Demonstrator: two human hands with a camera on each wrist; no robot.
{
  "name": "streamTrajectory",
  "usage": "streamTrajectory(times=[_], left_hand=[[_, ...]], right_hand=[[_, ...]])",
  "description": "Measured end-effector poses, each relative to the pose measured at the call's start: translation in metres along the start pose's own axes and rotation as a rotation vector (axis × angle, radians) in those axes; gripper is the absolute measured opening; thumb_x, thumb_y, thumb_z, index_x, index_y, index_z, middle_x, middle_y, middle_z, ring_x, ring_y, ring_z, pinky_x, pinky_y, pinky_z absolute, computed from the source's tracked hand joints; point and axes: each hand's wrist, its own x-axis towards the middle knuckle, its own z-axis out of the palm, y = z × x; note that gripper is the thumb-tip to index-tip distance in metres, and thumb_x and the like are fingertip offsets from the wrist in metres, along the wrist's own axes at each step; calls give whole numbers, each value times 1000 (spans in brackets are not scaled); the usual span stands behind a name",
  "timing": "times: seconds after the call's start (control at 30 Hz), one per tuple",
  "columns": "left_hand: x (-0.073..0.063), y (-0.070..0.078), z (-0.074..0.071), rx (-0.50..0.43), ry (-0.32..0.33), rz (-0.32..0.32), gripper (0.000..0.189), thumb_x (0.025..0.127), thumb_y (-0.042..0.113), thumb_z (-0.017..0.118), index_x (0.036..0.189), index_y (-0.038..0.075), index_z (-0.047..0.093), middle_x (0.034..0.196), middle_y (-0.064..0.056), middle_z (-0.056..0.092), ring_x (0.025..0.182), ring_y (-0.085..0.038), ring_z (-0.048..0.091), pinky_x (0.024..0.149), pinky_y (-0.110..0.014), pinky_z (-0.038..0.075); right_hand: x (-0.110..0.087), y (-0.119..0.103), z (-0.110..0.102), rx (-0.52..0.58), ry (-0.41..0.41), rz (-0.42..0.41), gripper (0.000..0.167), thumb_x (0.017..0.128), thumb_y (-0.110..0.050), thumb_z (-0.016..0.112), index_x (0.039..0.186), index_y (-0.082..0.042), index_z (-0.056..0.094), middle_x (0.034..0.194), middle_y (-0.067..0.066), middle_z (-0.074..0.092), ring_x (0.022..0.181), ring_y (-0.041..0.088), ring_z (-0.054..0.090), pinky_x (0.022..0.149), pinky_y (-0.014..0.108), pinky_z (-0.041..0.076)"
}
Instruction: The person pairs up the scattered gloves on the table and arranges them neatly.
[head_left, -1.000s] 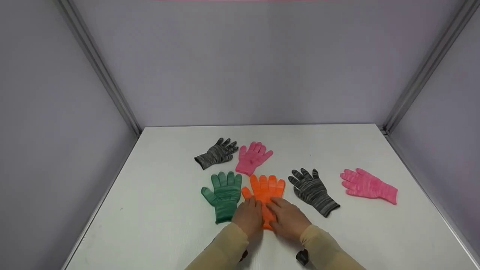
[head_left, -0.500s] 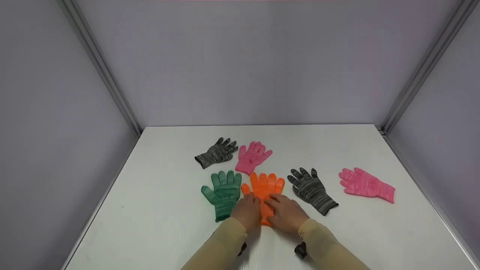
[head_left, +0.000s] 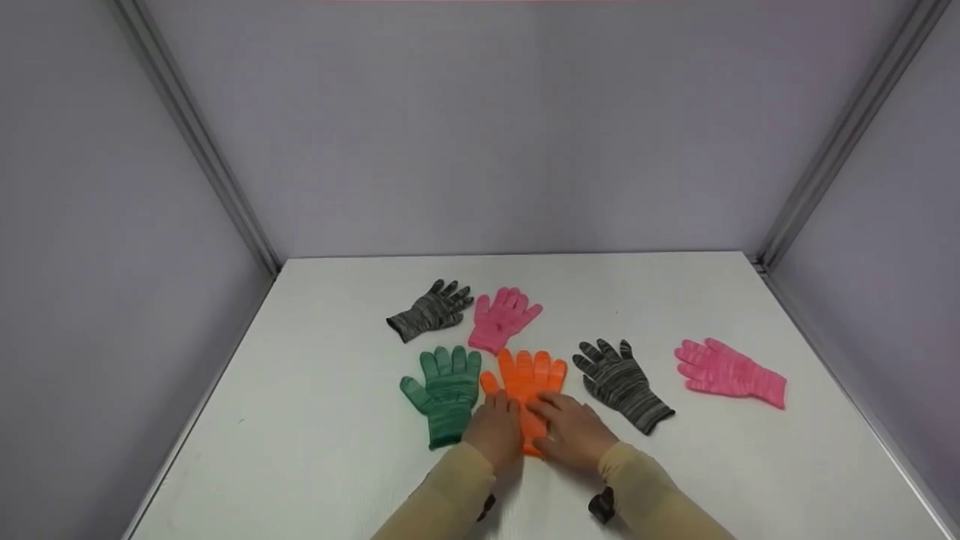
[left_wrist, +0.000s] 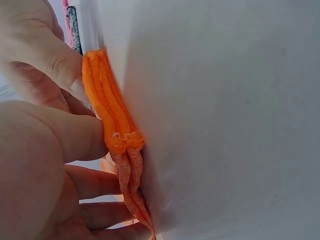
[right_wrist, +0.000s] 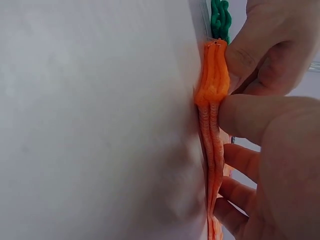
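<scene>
An orange knit glove (head_left: 531, 382) lies flat on the white table, its fingers pointing away from me. My left hand (head_left: 495, 431) rests on its left side near the cuff, and my right hand (head_left: 576, 433) rests on its right side, fingertips on the fabric. Both wrist views show the cuff (left_wrist: 107, 100) edge-on with stacked folds, the thumbs close against it and the other fingers (right_wrist: 240, 160) spread along the glove. Just left of it lies a green glove (head_left: 450, 394), fingers pointing away too. My hands cover part of the orange palm.
Behind lie a grey-black striped glove (head_left: 431, 311) and a pink glove (head_left: 501, 319). To the right are another striped glove (head_left: 624, 386) and, farther out, a second pink glove (head_left: 731, 371). Grey panels (head_left: 525, 135) stand around the white table (head_left: 315, 420) at the back and sides.
</scene>
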Motion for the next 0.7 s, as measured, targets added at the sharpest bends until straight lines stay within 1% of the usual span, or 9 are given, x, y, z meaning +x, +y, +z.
streamTrajectory(times=[0.23,0.37,0.47,0.53,0.6,0.7], left_hand=[[1,0,0,-3,-28,10,49,100,30,50,140,1,45,139,-18,45,124,-30,46,99,-34,44],[3,1,0,-22,-38,-1,49,100,30,50,139,1,46,140,-17,46,125,-29,46,101,-34,42],[3,0,0,-52,-35,-12,47,99,29,52,136,0,48,137,-17,48,124,-29,48,100,-34,43],[2,-1,-1,-66,-28,-8,46,99,27,53,135,0,49,135,-18,50,122,-29,49,100,-35,44],[2,-1,-1,-65,-3,0,44,98,26,56,133,-1,51,131,-17,52,118,-28,51,99,-35,45],[0,0,-1,-91,41,1,43,97,23,58,133,0,51,129,-16,53,116,-26,52,99,-35,44]], right_hand=[[0,-2,-4,21,-23,21,57,88,-32,65,140,-13,50,143,11,43,131,35,39,101,62,33],[0,-2,-5,24,-32,18,55,89,-31,64,139,-12,50,143,12,43,131,36,40,98,65,33],[0,-2,-6,50,-61,12,54,92,-30,60,141,-10,48,146,14,40,132,37,38,98,67,31],[-2,-2,-7,88,-75,11,54,94,-29,58,143,-9,45,148,14,38,134,36,36,101,65,29],[-5,0,-10,128,-71,4,53,95,-27,56,143,-8,44,149,14,37,135,35,36,104,60,29],[-15,5,-16,177,-27,5,52,97,-27,56,143,-8,43,148,12,40,135,32,38,107,52,30]])
